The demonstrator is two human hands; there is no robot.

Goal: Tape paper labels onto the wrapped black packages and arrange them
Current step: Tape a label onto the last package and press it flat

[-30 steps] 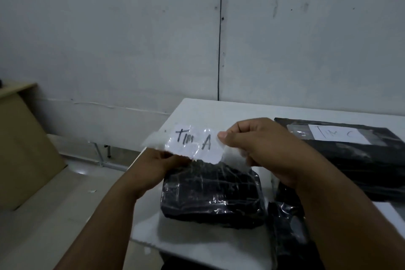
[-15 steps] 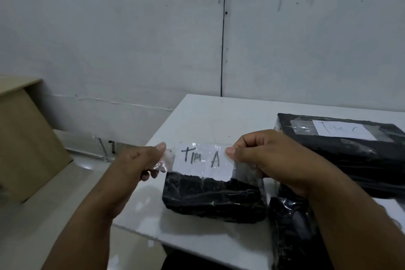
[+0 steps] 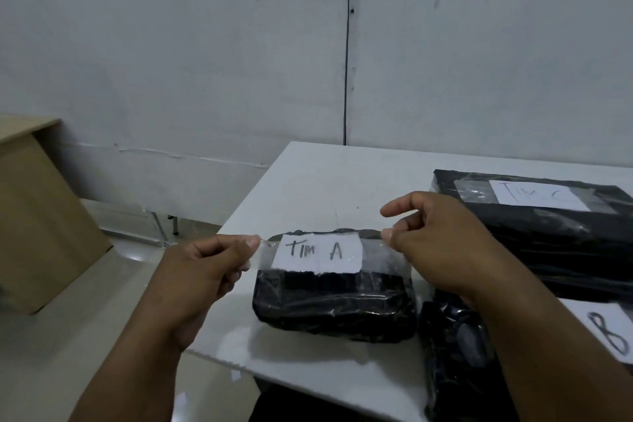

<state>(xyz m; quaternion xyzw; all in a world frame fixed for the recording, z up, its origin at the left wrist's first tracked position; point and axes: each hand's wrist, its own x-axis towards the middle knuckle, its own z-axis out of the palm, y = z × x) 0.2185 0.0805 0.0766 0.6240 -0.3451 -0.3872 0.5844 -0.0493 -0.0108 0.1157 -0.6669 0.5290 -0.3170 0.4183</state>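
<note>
Stretched between the fingers of both hands: a strip of clear tape [image 3: 380, 255] carrying a white paper label [image 3: 318, 254] hand-lettered "TIM A". Left hand [image 3: 202, 274] pinched shut on the tape's left end, thumb and forefinger tips meeting just beside the label's left edge. Right hand [image 3: 442, 243] pinching the right end between thumb and a lower finger, forefinger lifted free and pointing left above the tape. Directly below and behind the taut strip, a small black wrapped package [image 3: 335, 305] lying on the white table [image 3: 308, 188]; touching its top or held just over it, cannot tell. Beyond the right fingers, a larger black package [image 3: 555, 243] already bearing a taped label reading "TIM C" [image 3: 537, 195]. Under the right wrist, another black package [image 3: 455, 353]. Near the right forearm, a white paper [image 3: 606, 329] marked with what looks like "8".
</note>
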